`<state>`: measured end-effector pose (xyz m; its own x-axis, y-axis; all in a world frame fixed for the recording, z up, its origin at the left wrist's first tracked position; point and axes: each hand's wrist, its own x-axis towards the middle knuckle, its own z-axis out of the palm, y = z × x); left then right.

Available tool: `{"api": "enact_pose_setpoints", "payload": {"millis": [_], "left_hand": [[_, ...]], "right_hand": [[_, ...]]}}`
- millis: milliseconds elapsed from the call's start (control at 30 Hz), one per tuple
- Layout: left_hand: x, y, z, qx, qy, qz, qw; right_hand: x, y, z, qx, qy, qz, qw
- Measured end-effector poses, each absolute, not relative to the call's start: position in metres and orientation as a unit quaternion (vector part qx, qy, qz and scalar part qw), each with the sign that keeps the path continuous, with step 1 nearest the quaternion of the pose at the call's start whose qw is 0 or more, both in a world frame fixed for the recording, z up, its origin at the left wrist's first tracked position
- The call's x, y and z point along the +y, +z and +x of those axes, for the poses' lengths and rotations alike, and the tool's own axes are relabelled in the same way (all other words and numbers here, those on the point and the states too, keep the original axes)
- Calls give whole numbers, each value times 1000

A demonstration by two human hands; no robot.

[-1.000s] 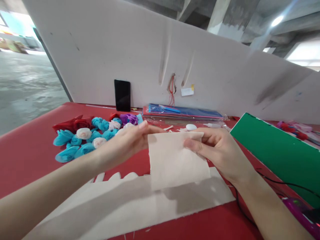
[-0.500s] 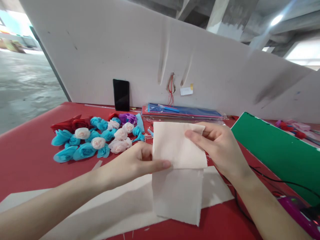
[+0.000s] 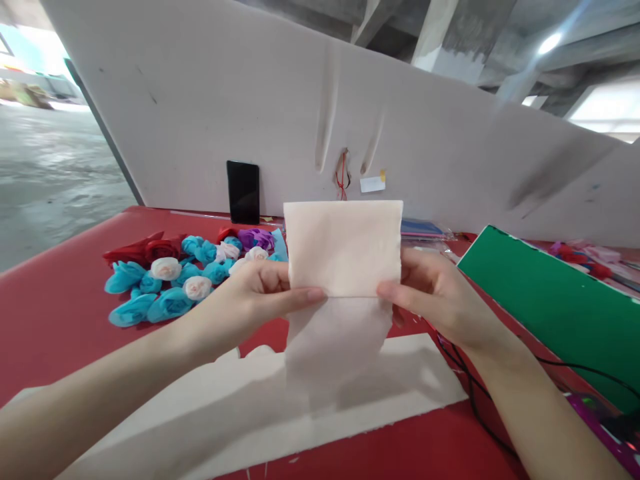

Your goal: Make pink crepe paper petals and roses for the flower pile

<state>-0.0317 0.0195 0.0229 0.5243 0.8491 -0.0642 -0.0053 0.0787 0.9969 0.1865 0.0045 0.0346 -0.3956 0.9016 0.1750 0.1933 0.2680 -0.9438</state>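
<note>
Between my two hands is a folded strip of cream crepe paper (image 3: 345,250), held up above the table with its single lower part hanging down. My left hand (image 3: 267,290) pinches its left edge, thumb in front along the fold line and fingers behind. On the other side my right hand (image 3: 433,290) grips the right edge the same way, thumb tip on the fold. The fingers behind the paper are partly hidden. Beneath it a long cream sheet (image 3: 240,417) lies on the red table (image 3: 60,313).
Handmade paper flowers (image 3: 173,301) in blue, white, red and purple lie at the left. A black phone (image 3: 244,192) leans on the white panel (image 3: 200,100). To the right are a green board (image 3: 550,313), a black cable (image 3: 470,380) and a purple device (image 3: 595,420).
The paper has risen and now faces me squarely. My right hand has slid down from its upper right corner to the fold line; my left hand has lifted along with it.
</note>
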Motion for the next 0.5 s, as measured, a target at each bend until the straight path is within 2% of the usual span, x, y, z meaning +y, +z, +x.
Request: {"api": "enact_pose_setpoints", "payload": {"millis": [300,500], "left_hand": [[26,16,-34,315,383,575,650],[30,12,-38,326,390,604,614]], "right_hand": [[5,35,187,-695,439,-372,431],[8,36,187,-686,432,-385,440]]}}
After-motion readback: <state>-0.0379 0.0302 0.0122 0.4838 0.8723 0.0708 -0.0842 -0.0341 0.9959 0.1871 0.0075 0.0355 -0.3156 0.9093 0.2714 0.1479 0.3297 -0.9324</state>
